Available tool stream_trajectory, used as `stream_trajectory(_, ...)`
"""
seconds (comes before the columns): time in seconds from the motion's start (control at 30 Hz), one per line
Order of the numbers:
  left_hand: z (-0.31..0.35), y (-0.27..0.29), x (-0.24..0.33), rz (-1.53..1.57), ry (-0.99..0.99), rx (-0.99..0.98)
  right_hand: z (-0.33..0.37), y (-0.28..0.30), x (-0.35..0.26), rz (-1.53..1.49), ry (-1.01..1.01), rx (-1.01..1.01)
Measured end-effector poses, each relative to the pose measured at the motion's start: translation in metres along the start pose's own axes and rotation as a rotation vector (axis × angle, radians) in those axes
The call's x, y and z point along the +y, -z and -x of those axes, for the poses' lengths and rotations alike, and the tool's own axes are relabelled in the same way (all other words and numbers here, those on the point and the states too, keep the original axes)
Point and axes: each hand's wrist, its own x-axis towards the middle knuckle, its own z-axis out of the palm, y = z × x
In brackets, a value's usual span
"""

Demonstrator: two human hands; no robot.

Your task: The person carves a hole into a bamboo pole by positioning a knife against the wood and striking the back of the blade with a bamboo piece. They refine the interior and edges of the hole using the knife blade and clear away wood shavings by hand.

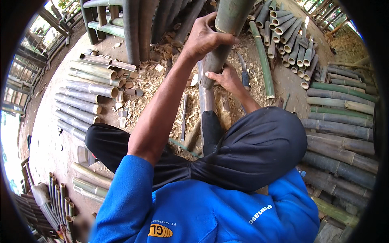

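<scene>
A thick grey-green bamboo pole (233, 18) stands tilted in front of me, its top running out of the upper edge. My left hand (206, 38) is closed round it at a joint. Lower down, my right hand (230, 81) grips the same pole from its right side, near the bottom end; part of its fingers lies behind the pole. That lower end sits beside a pale upright piece (208, 101), whose foot is wrapped in something black. A knife with a dark handle (245, 77) is just right of my right hand. Between my legs lies a narrow chisel-like tool (184, 117).
Pale wood chips (158, 103) cover the ground. Cut bamboo lengths (87, 91) lie in a row at left, with a stack of tubes (285, 34) at far right. Long poles (340, 125) line my right. A green pole (263, 60) lies near the knife. A bamboo rack (133, 32) stands far left.
</scene>
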Motion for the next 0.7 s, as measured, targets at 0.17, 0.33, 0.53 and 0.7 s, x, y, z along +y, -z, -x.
stream_trajectory(0.17,0.002,0.002,-0.006,0.000,0.011,-0.016,0.001,0.002,-0.021,0.131,0.011,-0.004)
stream_trajectory(0.33,0.009,0.004,-0.013,0.006,0.034,-0.034,0.012,-0.005,-0.019,0.140,0.082,0.027)
stream_trajectory(0.53,0.015,0.001,-0.015,0.065,0.021,-0.046,0.017,-0.003,-0.020,0.158,0.054,0.052)
stream_trajectory(0.7,0.014,0.010,-0.019,-0.040,-0.035,-0.055,0.012,-0.008,-0.024,0.127,0.098,0.043)
